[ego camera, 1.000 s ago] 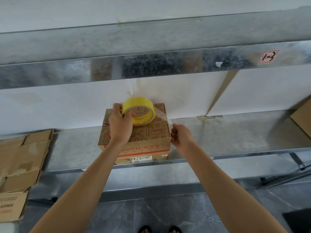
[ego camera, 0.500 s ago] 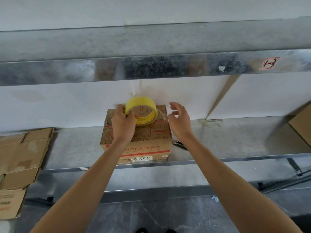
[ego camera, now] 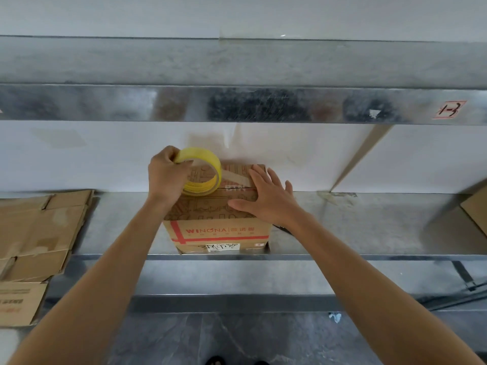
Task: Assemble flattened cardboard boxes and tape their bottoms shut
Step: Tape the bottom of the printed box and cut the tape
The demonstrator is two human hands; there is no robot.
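A brown printed cardboard box stands on the metal shelf, its folded flaps facing up. My left hand grips a yellow tape roll held upright over the box's far left part. A strip of clear tape runs from the roll to the right across the flaps. My right hand lies flat with fingers spread on the right side of the box top, pressing near the tape's end.
Flattened cardboard boxes are stacked at the shelf's left end. Another cardboard piece shows at the right edge. An upper metal shelf hangs overhead. A dark object lies just right of the box, under my right wrist.
My right hand rose from beside the box and came down flat on its top. The left hand shifted the tape roll left, drawing out tape across the flaps.
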